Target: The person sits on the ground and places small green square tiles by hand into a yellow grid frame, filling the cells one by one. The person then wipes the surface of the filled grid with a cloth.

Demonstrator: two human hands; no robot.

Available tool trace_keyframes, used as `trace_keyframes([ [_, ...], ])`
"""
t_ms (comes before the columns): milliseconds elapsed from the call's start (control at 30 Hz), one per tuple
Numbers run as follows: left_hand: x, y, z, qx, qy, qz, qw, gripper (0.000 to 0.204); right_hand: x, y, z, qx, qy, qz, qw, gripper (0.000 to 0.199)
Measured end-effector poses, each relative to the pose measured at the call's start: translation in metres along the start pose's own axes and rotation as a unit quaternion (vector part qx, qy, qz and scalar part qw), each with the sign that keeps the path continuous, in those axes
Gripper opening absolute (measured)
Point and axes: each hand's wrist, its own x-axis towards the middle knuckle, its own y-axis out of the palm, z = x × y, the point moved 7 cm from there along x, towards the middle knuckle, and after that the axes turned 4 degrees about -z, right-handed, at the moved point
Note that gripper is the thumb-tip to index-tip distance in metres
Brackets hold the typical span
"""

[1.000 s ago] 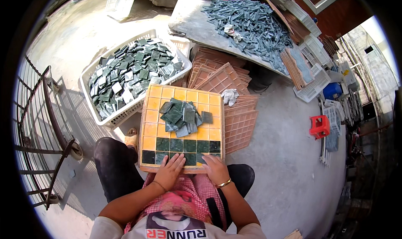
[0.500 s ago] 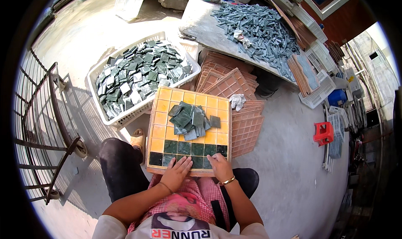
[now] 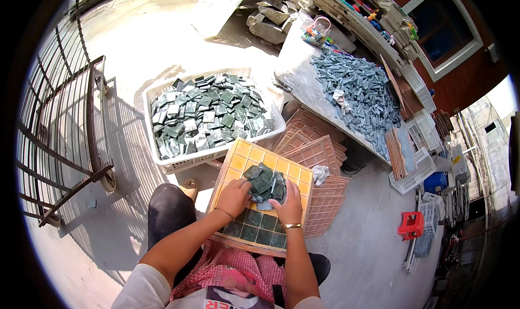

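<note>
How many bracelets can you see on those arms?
2: a thin dark bracelet on the wrist of the left hand, and a gold-coloured bracelet on the wrist of the right hand.

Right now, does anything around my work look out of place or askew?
The brown grid trays beside your yellow board are stacked askew, corners jutting at different angles. A crumpled white cloth or glove lies on them, and a similar white bundle sits oddly on the heap of grey strips.

There is one yellow board (image 3: 232, 169), one small heap of green tiles (image 3: 264, 180), one tile-filled basket (image 3: 189, 160), one counter (image 3: 298, 60), two white cloths (image 3: 320, 174) and one red stool (image 3: 411, 225).
</note>
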Motion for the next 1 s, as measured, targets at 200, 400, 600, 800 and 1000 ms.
trace_keyframes([
  [200,0.035,0.024,0.001,0.057,0.159,0.131,0.977,0.058,-0.002,0.017,-0.025,-0.004,0.065,0.129,0.99,0.061],
  [400,0.043,0.051,0.008,0.082,0.156,0.189,0.966,0.06,-0.064,0.015,-0.007,0.066,0.096,0.127,0.985,0.059],
  [600,0.042,0.017,0.002,-0.007,0.122,0.196,0.973,0.052,-0.064,0.062,0.07,0.063,-0.02,0.211,0.975,0.055],
  [800,0.027,-0.035,0.055,-0.048,0.048,0.14,0.988,0.051,-0.05,0.097,0.088,0.109,-0.043,0.241,0.964,0.051],
  [1000,-0.011,-0.05,0.095,-0.039,-0.014,0.164,0.986,0.053,-0.054,0.099,0.093,0.127,-0.145,0.182,0.964,0.049],
])
